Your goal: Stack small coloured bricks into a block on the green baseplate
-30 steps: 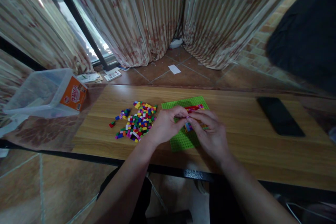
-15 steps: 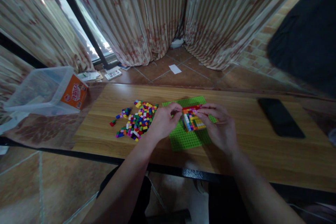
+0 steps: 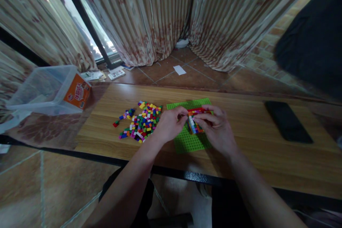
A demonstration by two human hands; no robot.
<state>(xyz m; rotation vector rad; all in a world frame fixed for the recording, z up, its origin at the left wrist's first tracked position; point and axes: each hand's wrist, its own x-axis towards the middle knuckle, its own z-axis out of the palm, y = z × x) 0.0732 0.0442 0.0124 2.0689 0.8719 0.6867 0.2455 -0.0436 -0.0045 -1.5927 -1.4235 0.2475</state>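
A low block of multicoloured toy bricks (image 3: 192,125) with a red far row stands on a green studded baseplate (image 3: 187,144). At its left edge, my left hand (image 3: 172,123) is closed, thumb and forefinger pinched together near the block's far-left corner. What they hold, if anything, is too small to name. My right hand (image 3: 217,126) reaches over the block from the right and covers much of it. Its thumb and forefinger close together above the brick tops, and anything between them cannot be made out.
Loose toy bricks (image 3: 145,121) lie in a spread pile left of the baseplate on the wooden table (image 3: 248,156). A black phone (image 3: 288,121) lies at the right. Beyond the table's left end stands a clear plastic bin (image 3: 45,89) with an orange label.
My right hand has shifted left across the block, its fingertips now nearer my left hand. The left hand stays at the block's left edge. The whole view has moved slightly.
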